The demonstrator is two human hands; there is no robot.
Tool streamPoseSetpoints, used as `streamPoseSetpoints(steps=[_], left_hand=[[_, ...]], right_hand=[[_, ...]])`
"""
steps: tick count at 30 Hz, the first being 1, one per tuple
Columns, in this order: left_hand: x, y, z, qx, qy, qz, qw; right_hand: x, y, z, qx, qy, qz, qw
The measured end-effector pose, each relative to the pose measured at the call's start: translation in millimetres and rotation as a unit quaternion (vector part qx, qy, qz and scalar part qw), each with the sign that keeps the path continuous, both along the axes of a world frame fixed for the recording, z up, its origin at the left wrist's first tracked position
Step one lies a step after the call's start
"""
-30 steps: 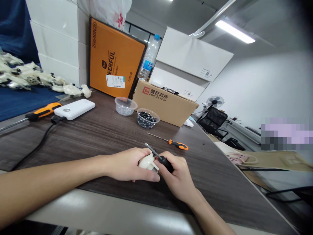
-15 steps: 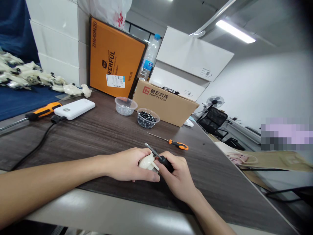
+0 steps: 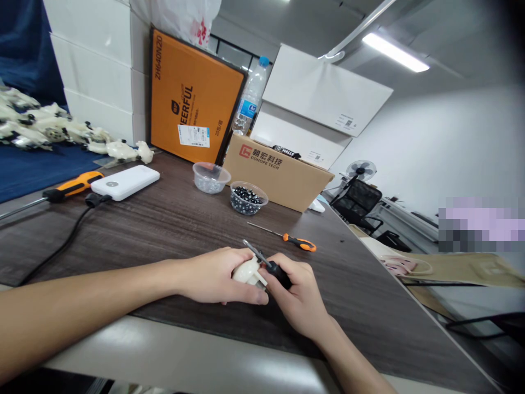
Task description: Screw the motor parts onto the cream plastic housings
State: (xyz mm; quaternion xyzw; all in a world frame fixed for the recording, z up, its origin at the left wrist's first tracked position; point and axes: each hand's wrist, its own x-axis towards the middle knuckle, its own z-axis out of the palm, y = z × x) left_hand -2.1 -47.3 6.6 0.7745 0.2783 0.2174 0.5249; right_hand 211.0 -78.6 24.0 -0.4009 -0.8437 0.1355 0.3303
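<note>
White plastic housing (image 3: 247, 272) is the thing here, right? Anyone see how it's being held?

Yep, it's sitting right inside the left fingers (image 3: 246, 293), up off the counter (image 3: 164, 235). They're wrapped firmly around it, so my guess is that's to keep it from shifting against the tool.

And the right hand (image 3: 297, 298)?

Fingers clenched around a black-handled screwdriver (image 3: 279, 275), shaft angled across the top of the housing. Can't tell if the tip is actually seated in anything.

What's around?

Beyond the right fingers lies an orange-handled screwdriver (image 3: 299, 242). Further out from the fingertips are two clear plastic tubs of small parts (image 3: 211, 178), with a cardboard box (image 3: 274, 178) behind them. Mostly the hands themselves block the view, since the left fingers hide much of the housing.
</note>
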Motion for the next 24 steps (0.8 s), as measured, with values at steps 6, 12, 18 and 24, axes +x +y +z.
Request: streamPoseSetpoints(steps=[6,12,18,24], left_hand=[[0.2,0.6,0.4,0.000,-0.001,0.000,1.000],[-0.8,0.0,1.8,-0.004,-0.003,-0.003,1.000],[0.0,-1.7,5.1,-0.005,0.001,0.003,1.000],[0.4,-1.2,4.6,0.000,-0.001,0.004,1.000]], right_hand=[[-1.2,0.5,-0.5,-0.001,-0.001,-0.001,1.000],[-0.3,0.1,-0.1,-0.001,-0.005,-0.001,1.000],[-0.5,-1.1,0.4,0.003,-0.005,0.000,1.000],[-1.5,-0.7,1.7,0.001,-0.008,0.001,1.000]])
